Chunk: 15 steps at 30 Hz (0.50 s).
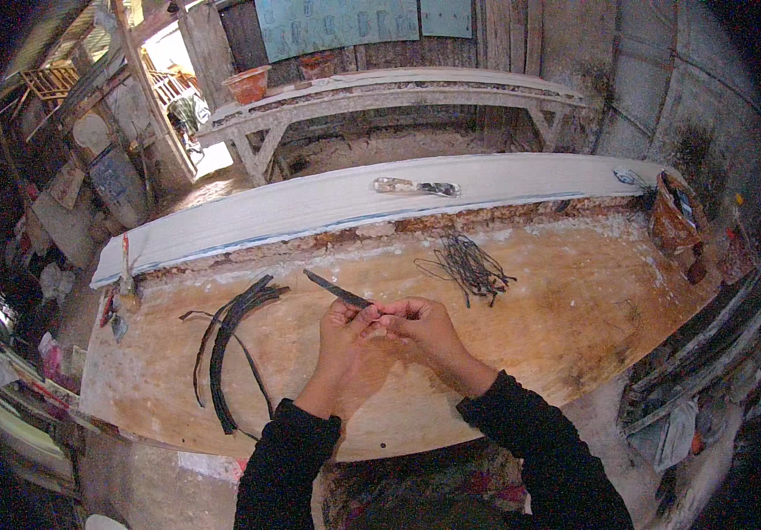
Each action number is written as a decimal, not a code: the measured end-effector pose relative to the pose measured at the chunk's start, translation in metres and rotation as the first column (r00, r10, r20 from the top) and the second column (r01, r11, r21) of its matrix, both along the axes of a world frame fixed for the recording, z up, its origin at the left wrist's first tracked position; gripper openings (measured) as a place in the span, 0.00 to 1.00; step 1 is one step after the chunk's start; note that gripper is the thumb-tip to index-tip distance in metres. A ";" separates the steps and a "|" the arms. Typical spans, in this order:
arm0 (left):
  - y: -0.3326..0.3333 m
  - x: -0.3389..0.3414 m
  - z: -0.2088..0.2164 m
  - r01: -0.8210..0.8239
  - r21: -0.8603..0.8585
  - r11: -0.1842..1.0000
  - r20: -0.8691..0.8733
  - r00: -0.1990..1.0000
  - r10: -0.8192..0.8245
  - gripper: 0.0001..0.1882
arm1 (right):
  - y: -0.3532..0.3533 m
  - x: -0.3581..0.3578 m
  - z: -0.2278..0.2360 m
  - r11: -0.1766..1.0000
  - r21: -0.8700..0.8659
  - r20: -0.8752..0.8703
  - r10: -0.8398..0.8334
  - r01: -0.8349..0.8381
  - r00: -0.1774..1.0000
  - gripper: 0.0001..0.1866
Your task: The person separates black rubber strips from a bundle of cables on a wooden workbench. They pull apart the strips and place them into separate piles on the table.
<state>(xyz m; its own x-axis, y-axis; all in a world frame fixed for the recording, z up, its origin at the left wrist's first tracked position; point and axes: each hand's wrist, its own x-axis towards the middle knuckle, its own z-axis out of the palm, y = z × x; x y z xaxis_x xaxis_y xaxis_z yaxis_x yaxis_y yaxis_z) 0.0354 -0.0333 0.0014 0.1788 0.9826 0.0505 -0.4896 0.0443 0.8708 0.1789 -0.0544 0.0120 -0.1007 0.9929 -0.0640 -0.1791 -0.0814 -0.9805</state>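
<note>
Between the fingertips of my left hand (345,329) a narrow, flat dark strip (335,287) is pinched, its free end pointing away to the upper left. My right hand (425,329) meets it there, thumb and fingers closed at the strip's near end, which the fingers partly hide. Both hands are over the middle of the wooden tabletop (522,353). To their left lies a curved bundle of black strips (226,353), with a thinner strip looped across it. Beyond my right hand is a loose tangle of thin black cords (473,269).
Along the table's far side runs a long white board (310,205), bearing a stained-handled tool (416,186). A brush (127,274) is at the left end, a brown container (674,216) at the right. Behind stands a white bench (398,99) with an orange pot (248,85).
</note>
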 end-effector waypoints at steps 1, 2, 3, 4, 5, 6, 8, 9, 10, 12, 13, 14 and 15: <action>0.000 0.001 0.003 0.012 0.007 1.000 0.008 1.000 -0.012 0.04 | 0.000 0.001 -0.001 1.000 0.024 0.069 -0.002 0.000 0.998 0.10; -0.001 0.002 0.004 0.023 0.015 1.000 0.016 1.000 -0.023 0.04 | 0.000 0.002 -0.002 0.998 0.056 0.140 -0.014 0.007 0.990 0.10; 0.000 0.002 0.003 0.028 0.013 1.000 0.003 1.000 -0.029 0.04 | 0.001 0.003 -0.003 0.996 0.088 0.210 -0.029 0.010 0.977 0.10; 0.000 0.002 0.002 0.033 0.013 0.999 -0.010 0.999 -0.033 0.04 | 0.002 0.003 -0.005 0.993 0.121 0.278 -0.045 0.011 0.960 0.10; 0.001 0.002 0.001 0.038 0.013 0.999 -0.023 0.999 -0.038 0.04 | 0.003 0.004 -0.009 0.993 0.115 0.300 -0.039 0.005 0.953 0.10; 0.001 0.002 0.001 0.031 0.011 0.999 -0.045 0.999 -0.030 0.04 | 0.005 0.005 -0.014 0.994 0.109 0.322 -0.034 -0.001 0.946 0.10; 0.002 0.001 -0.001 0.006 0.005 1.000 -0.094 0.996 -0.006 0.05 | 0.007 0.003 -0.018 0.997 0.075 0.308 0.007 -0.032 0.951 0.10; 0.003 0.000 -0.004 0.001 0.000 1.000 -0.086 0.996 -0.001 0.05 | 0.008 0.001 -0.019 0.997 0.049 0.275 0.038 -0.053 0.961 0.10; 0.004 0.000 -0.006 0.000 -0.005 1.000 -0.077 0.997 0.000 0.05 | 0.008 0.001 -0.019 0.997 0.025 0.241 0.063 -0.071 0.968 0.10; 0.004 0.001 -0.005 0.012 -0.017 1.000 -0.063 0.998 -0.013 0.06 | 0.006 0.001 -0.016 0.990 -0.098 0.040 0.104 -0.100 0.994 0.10; 0.001 0.001 0.000 0.025 -0.026 0.999 -0.060 0.998 -0.027 0.07 | 0.006 0.002 -0.015 0.980 -0.156 -0.064 0.115 -0.124 0.991 0.10; 0.000 0.002 0.003 0.039 -0.035 0.999 -0.057 0.998 -0.041 0.07 | 0.005 0.002 -0.013 0.980 -0.164 -0.055 0.100 -0.108 0.993 0.10; 0.002 0.002 0.001 0.039 -0.030 0.999 -0.102 0.994 -0.042 0.08 | 0.004 0.002 -0.012 0.981 -0.173 -0.046 0.085 -0.092 0.995 0.10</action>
<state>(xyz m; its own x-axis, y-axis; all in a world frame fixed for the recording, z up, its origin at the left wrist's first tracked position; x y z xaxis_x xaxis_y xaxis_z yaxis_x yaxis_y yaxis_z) 0.0370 -0.0316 0.0028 0.2214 0.9752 0.0022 -0.3949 0.0876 0.9146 0.1808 -0.0501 0.0005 -0.1936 0.9538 -0.2296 -0.2010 -0.2676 -0.9423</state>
